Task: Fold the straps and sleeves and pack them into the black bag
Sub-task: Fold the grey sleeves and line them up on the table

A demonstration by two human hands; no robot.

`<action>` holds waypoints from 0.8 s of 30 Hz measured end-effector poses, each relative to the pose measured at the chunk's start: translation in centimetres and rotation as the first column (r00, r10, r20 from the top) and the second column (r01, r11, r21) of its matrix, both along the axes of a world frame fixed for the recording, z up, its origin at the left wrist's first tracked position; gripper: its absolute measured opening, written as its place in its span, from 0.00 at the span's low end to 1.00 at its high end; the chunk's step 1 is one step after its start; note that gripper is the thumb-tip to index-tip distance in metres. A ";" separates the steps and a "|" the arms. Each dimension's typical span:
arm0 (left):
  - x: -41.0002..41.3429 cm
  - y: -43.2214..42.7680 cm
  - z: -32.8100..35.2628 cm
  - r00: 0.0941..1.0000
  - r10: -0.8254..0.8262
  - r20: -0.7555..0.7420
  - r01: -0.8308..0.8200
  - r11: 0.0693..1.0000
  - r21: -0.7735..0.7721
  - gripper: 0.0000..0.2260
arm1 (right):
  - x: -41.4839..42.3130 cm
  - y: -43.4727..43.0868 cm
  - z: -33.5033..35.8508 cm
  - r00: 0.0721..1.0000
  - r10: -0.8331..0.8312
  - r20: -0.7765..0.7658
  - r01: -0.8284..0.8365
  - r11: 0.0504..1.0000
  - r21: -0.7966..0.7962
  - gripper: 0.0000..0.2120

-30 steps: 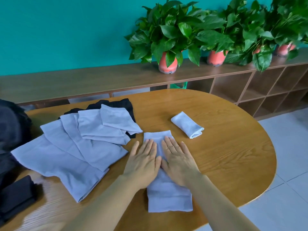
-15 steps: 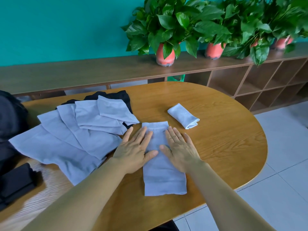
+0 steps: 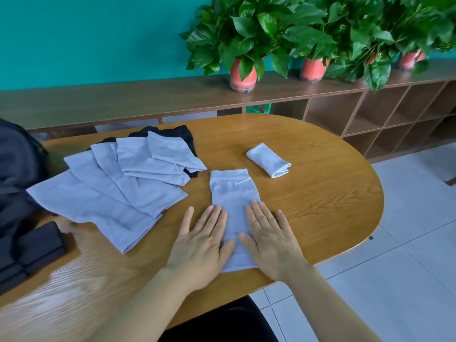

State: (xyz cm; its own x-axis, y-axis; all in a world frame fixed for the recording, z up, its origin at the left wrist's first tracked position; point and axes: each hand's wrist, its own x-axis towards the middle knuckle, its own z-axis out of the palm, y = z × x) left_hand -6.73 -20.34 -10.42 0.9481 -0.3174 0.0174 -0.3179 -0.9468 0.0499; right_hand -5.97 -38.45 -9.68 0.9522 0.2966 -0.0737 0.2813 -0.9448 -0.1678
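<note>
Bare tabletop (image 3: 320, 206) is lying open right of the flat sleeve (image 3: 234, 193), with the folded sleeve (image 3: 269, 160) sitting at its far side. Leftward, the fanned grey sleeves (image 3: 106, 196) and the black bag (image 3: 17, 169) are crowding the way.

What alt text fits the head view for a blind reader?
A left hand and right hand press flat on a grey sleeve on a wooden table; a pile of unfolded sleeves lies to the left, a folded sleeve beyond.

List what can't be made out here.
Head view only:
black bag: cut by the left edge, opening unseen.
flat sleeve: near end covered by left hand and right hand.
black cloth: mostly under the sleeve pile.
dark folded pieces: cut by the edge, blurred.
</note>
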 end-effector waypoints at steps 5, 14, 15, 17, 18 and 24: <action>-0.4 1.1 -0.2 0.999 -0.044 0.007 0.044 0.998 0.036 0.29 | 0.4 -1.0 -0.1 0.999 0.032 0.027 -0.032 0.999 -0.020 0.51; -2.6 1.4 2.1 0.949 -0.245 0.198 0.294 0.914 -0.279 0.13 | -2.0 -2.2 0.9 0.963 -0.014 0.270 -0.107 0.896 0.431 0.29; -2.6 1.4 2.0 0.955 -0.239 0.174 0.282 0.915 -0.288 0.12 | -2.6 -2.1 0.9 0.951 -0.003 0.309 -0.136 0.893 0.428 0.26; -2.4 1.6 1.8 0.963 -0.228 0.144 0.262 0.918 -0.297 0.10 | -3.7 -2.1 0.8 0.946 0.040 0.321 -0.182 0.886 0.426 0.21; -2.2 1.7 1.7 0.962 -0.233 0.145 0.266 0.920 -0.288 0.11 | -4.2 -2.2 0.6 0.949 0.062 0.309 -0.197 0.882 0.428 0.20; -2.1 1.5 1.1 0.966 -0.166 0.198 0.228 0.908 -0.352 0.10 | -5.2 -2.8 -0.8 0.968 0.055 0.247 -0.166 0.873 0.459 0.28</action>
